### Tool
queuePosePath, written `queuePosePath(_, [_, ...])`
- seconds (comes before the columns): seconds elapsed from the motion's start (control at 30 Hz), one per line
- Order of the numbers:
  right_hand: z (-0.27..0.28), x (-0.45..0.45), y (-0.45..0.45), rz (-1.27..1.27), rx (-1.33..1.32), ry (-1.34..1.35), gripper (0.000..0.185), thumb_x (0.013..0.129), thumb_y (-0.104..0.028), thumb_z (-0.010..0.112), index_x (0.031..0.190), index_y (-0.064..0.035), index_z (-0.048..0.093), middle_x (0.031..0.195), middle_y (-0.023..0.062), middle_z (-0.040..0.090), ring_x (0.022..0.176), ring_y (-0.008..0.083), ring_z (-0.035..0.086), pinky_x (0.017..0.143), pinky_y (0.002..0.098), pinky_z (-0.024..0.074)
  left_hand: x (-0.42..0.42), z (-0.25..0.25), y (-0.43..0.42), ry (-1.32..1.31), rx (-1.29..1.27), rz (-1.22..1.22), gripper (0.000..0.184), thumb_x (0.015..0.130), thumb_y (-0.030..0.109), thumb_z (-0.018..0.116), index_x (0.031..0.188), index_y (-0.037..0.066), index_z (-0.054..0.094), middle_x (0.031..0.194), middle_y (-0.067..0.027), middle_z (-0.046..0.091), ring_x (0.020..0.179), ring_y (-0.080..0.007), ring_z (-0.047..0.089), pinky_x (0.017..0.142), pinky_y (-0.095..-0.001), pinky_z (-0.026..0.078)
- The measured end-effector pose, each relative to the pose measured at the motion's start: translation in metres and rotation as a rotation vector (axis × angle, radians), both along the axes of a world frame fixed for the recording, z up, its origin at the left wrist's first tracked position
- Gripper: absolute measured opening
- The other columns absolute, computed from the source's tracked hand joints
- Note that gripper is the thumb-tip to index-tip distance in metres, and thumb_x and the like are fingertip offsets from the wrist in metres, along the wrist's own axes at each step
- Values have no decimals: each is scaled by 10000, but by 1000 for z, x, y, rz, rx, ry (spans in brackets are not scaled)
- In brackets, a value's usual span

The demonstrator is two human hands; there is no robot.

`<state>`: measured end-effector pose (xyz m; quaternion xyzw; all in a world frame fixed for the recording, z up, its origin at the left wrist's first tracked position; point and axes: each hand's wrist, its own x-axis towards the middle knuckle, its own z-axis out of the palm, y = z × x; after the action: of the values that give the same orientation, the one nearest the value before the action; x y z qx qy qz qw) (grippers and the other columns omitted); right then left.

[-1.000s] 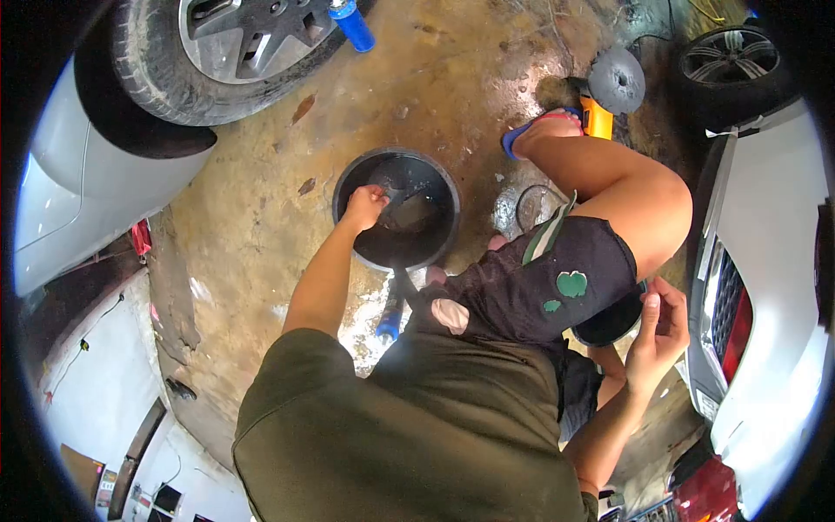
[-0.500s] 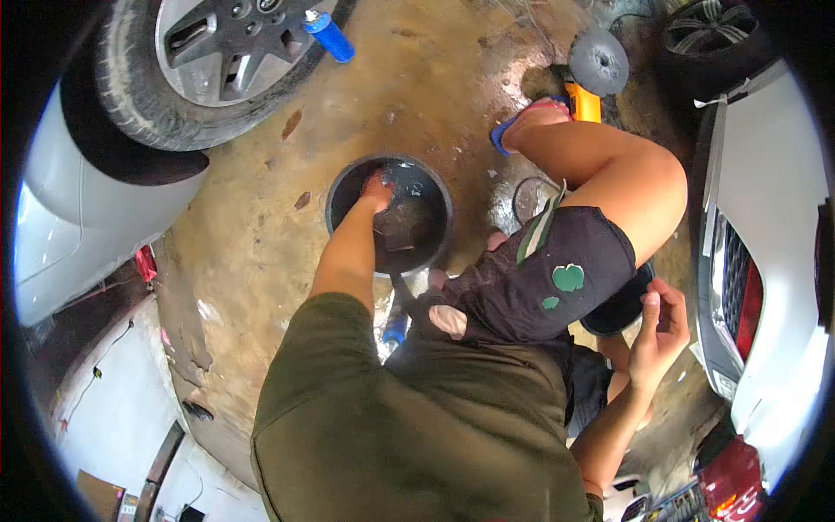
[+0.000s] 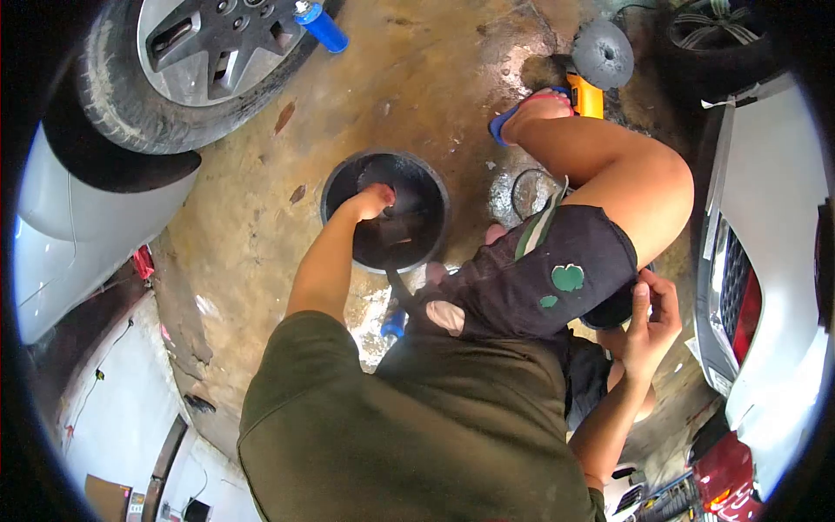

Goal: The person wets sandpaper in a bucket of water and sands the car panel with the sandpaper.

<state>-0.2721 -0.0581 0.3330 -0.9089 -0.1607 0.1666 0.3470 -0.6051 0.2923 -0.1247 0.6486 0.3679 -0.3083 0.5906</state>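
My left hand [image 3: 374,201] is down inside a round black bucket [image 3: 443,216] that stands on the floor in front of me. Its fingers are curled together over the dark bottom, and whatever they hold, if anything, is hidden. A little liquid seems to lie in the bucket. Beside my bent knee, my right hand [image 3: 654,324] is raised with loosely bent fingers, the thumb apart from them and nothing seen between. Behind that hand and under the leg, part of a dark round container [image 3: 611,311] shows.
A wheel [image 3: 204,52] with a blue spray can [image 3: 323,28] on it lies at upper left. A yellow tool [image 3: 585,96] with a grey round pad [image 3: 603,55] rests by my foot. Car bodies flank both sides. Another blue can [image 3: 393,324] is near my lap.
My left hand has drawn back slightly and lifted inside the bucket, its fingers now more curled. My right hand has shifted a little left toward the knee. The view has moved slightly.
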Motion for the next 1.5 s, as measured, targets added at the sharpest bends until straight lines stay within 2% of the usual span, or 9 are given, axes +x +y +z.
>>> queuePosePath(0.3, [1, 2, -2, -15, 56, -11, 190, 1006, -102, 650, 1091, 63, 692, 1052, 95, 681, 918, 141, 615, 845, 277, 489, -6, 116, 11, -16, -16, 292, 368, 871, 67, 756, 1205, -5, 618, 917, -61, 713, 819, -161, 660, 756, -343, 532])
queuePosePath(0.43, [1, 2, -17, -52, 61, -28, 190, 1002, -102, 654, 1092, 60, 695, 1048, 88, 678, 904, 135, 605, 849, 273, 481, 27, 183, 13, 190, -409, 113, 374, 860, 114, 761, 1208, 29, 653, 956, -71, 736, 857, -189, 710, 685, -333, 571])
queuePosePath(0.67, [-10, 0, -31, -125, 34, -36, 204, 997, -122, 667, 1090, 57, 699, 1007, 71, 677, 882, 127, 591, 848, 277, 475, 29, 29, 16, -21, 464, -81, 448, 936, 202, 625, 1335, 0, 602, 1284, -258, 664, 1180, -355, 674, 988, -447, 543])
queuePosePath(0.9, [-27, 14, -60, -129, -154, -58, 232, 998, -169, 677, 1098, 37, 713, 981, 94, 709, 864, 159, 641, 811, 299, 503, 76, 27, -37, 254, 188, -384, 746, 877, 372, 746, 1433, -69, 516, 1490, -322, 489, 1409, -388, 484, 1185, -436, 392])
queuePosePath(1.03, [-83, 41, -176, -122, -605, 26, 296, 973, -261, 707, 1077, 16, 727, 882, 194, 746, 835, 266, 731, 760, 372, 558, 62, 44, -6, 135, 36, -217, 890, 666, 410, 930, 1370, -30, 608, 1343, -236, 653, 1279, -356, 611, 1110, -395, 457])
queuePosePath(1.17, [-140, 43, -322, 61, -954, 239, 323, 892, -341, 721, 991, -38, 769, 946, 265, 733, 903, 411, 735, 777, 484, 572, 36, 72, 1, -39, 86, 23, 671, 676, 211, 931, 1248, -15, 661, 1138, -163, 734, 1087, -273, 682, 975, -381, 506])
queuePosePath(1.27, [-165, 37, -388, 331, -1204, 332, 326, 906, -348, 678, 961, -43, 782, 993, 269, 730, 953, 429, 727, 814, 520, 574, 17, 92, -5, -179, 31, 192, 513, 722, 103, 877, 1180, -11, 676, 1070, -113, 736, 996, -203, 662, 922, -351, 504])
queuePosePath(1.3, [-189, 42, -429, 768, -1402, 417, 323, 891, -290, 659, 993, 4, 745, 1032, 249, 740, 1050, 411, 710, 881, 484, 581, 15, 99, -7, -140, -12, 221, 468, 734, 68, 843, 1168, -11, 689, 1039, -103, 735, 976, -188, 656, 900, -337, 506])
queuePosePath(1.5, [-164, 11, -353, 364, -1417, 499, 422, 909, -367, 637, 989, 36, 734, 1031, 282, 730, 1058, 423, 704, 882, 493, 579, -11, 111, -12, 1, -276, 122, 375, 758, -112, 621, 1094, -35, 768, 883, -77, 745, 883, -138, 667, 769, -298, 535])
